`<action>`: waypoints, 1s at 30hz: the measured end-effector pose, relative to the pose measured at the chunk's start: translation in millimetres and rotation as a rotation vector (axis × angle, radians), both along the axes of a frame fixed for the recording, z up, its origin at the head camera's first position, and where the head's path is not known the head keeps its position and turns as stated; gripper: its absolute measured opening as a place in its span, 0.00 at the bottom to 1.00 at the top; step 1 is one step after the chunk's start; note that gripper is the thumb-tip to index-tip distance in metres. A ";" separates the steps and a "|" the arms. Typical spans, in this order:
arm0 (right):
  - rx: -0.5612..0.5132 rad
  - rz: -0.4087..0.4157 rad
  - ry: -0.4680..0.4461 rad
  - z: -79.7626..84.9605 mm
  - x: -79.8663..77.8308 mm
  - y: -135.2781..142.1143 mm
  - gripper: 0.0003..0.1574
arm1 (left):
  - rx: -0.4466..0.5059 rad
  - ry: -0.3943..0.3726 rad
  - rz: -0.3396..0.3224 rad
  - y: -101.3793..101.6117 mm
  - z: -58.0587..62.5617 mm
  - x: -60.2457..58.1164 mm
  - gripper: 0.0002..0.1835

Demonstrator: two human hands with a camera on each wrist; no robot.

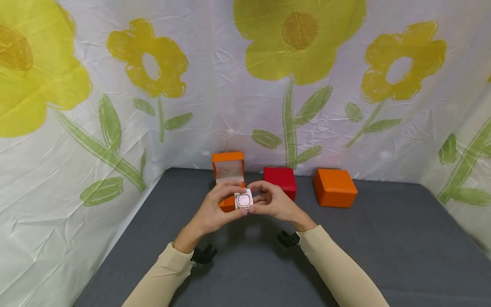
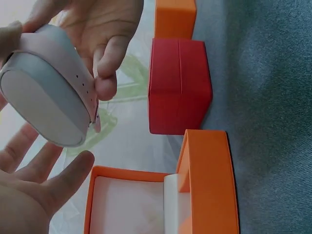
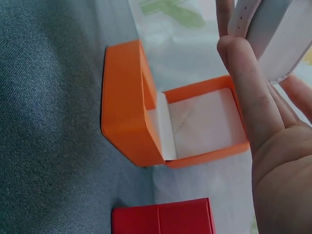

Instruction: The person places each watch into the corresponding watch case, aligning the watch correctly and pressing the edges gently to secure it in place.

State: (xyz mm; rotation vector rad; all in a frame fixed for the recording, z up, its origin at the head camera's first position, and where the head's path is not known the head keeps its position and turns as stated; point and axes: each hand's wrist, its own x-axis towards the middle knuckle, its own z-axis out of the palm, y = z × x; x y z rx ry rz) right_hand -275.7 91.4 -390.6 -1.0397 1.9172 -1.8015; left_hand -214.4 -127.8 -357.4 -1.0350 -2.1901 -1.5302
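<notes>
Both hands hold a white watch cushion [image 2: 41, 102] between them, raised above the table in front of the open orange box [image 1: 228, 167]. Round the cushion goes a wristwatch [image 1: 244, 200] with a square pale dial and a pale pink strap [image 2: 68, 63] with small holes. My left hand [image 1: 215, 208] grips it from the left, thumb below and index finger above. From the right, my right hand [image 1: 277, 204] pinches its edge with thumb and fingers. The box's lid stands up, showing a white lining [image 3: 207, 124]; the left hand and the cushion hide part of the box from the head camera.
A closed red box [image 1: 280, 181] stands right of the open box, close behind the right hand. Farther right is a closed orange box [image 1: 335, 187]. All rest toward the back of a dark grey table [image 1: 383, 247], before a flower-printed white curtain [image 1: 215, 106].
</notes>
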 end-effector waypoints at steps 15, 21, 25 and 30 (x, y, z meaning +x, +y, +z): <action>0.109 -0.029 0.133 -3.4 4.3 -6.9 0.40 | -0.027 -0.063 0.101 -7.1 -33.4 -22.0 0.17; 0.108 -0.065 0.146 -4.4 4.7 -7.9 0.42 | -0.024 0.009 0.094 -10.0 -33.0 -24.1 0.18; 0.103 -0.075 0.101 4.4 11.5 -8.7 0.41 | -0.023 0.001 0.092 -10.4 -32.5 -23.1 0.18; 0.104 -0.077 0.076 18.6 21.3 -9.4 0.39 | -0.016 -0.036 0.092 -10.2 -32.0 -22.1 0.18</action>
